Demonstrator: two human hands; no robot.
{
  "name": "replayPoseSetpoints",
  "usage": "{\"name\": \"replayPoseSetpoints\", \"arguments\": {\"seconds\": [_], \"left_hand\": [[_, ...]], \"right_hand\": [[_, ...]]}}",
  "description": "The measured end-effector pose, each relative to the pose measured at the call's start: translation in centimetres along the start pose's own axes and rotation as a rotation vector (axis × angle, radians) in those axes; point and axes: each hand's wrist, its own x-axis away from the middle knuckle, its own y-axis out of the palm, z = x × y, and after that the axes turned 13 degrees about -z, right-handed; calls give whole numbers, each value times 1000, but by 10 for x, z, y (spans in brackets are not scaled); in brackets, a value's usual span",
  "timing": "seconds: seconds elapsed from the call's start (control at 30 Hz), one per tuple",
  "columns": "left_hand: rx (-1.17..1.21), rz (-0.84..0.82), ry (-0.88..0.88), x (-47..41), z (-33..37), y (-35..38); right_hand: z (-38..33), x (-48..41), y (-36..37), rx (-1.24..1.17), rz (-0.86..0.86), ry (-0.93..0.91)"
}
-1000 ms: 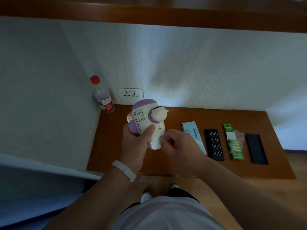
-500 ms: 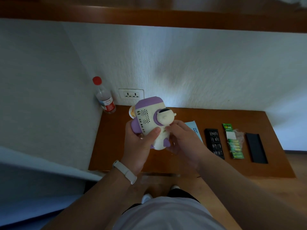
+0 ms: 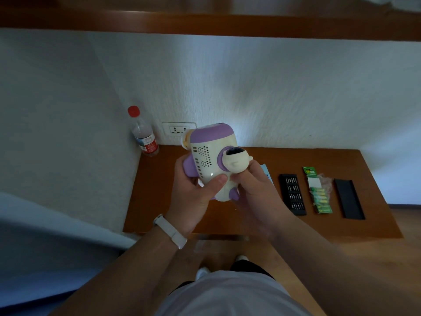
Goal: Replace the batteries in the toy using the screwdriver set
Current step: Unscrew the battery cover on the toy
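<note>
A cream and purple toy (image 3: 210,156) with a small round figure on its side is held up above the wooden table (image 3: 262,156). My left hand (image 3: 193,197) grips its lower left, thumb across the cream body. My right hand (image 3: 255,192) holds its right side, fingers curled under the figure. On the table to the right lie the black tray of screwdriver bits (image 3: 292,193), a green pack of batteries (image 3: 319,192) and the black lid of the set (image 3: 348,199).
A clear bottle with a red cap (image 3: 143,133) stands in the back left corner beside a wall socket (image 3: 178,128). A light blue card (image 3: 266,172) lies partly hidden behind my right hand. White walls close the table at the back and left.
Both hands have lifted the toy and turned it, bringing it nearer to the camera. My right hand moved from the toy's base to grip its right side under the figure.
</note>
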Motion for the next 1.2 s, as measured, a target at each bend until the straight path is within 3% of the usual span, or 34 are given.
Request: {"name": "replayPoseSetpoints", "arguments": {"seconds": [0.23, 1.03, 1.2], "left_hand": [[11, -59, 50, 3, 17, 0], [-59, 46, 103, 26, 23, 13], [7, 95, 66, 26, 11, 15]], "right_hand": [[-9, 17, 10, 105, 7, -109], [0, 23, 18, -140, 27, -104], [5, 6, 15, -229, 55, -28]]}}
